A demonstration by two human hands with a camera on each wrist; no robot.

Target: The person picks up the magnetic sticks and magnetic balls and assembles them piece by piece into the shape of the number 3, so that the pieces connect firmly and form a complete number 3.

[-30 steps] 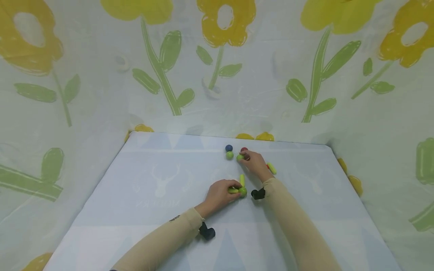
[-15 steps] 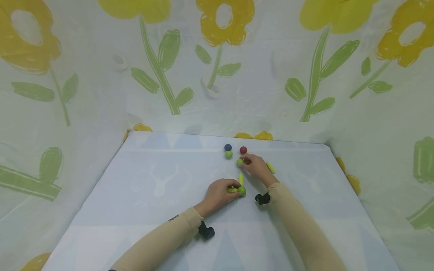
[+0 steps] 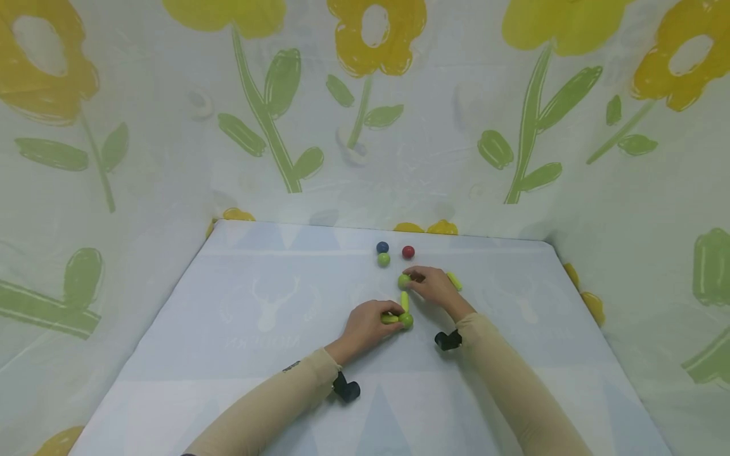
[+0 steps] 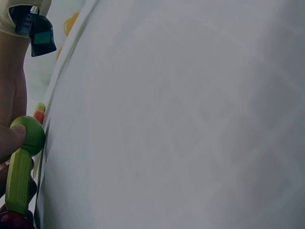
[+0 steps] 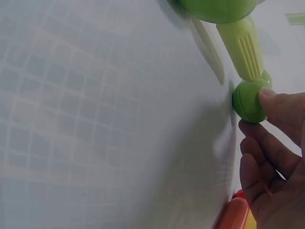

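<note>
My left hand (image 3: 367, 326) grips a short yellow-green stick (image 3: 390, 319) whose end meets a green ball (image 3: 407, 320). From that ball a second yellow-green stick (image 3: 405, 301) points away from me. My right hand (image 3: 436, 285) pinches another green ball (image 3: 403, 281) between thumb and fingers, right at that stick's far end. In the right wrist view, the pinched green ball (image 5: 249, 101) meets the tip of the grooved stick (image 5: 242, 50). The left wrist view shows a green ball (image 4: 29, 136) under a thumb, with a stick (image 4: 17, 181) below it.
Farther back on the table (image 3: 274, 253) lie a blue ball (image 3: 383, 247), a green ball (image 3: 384, 259) and a red ball (image 3: 408, 252). Another yellow-green stick (image 3: 454, 281) lies just beyond my right hand. A flower-printed curtain (image 3: 422, 145) rises behind the table.
My right hand has drawn its green ball toward me, from near the red ball to the stick's far end. The red ball now shows fully. My left hand stays in place.
</note>
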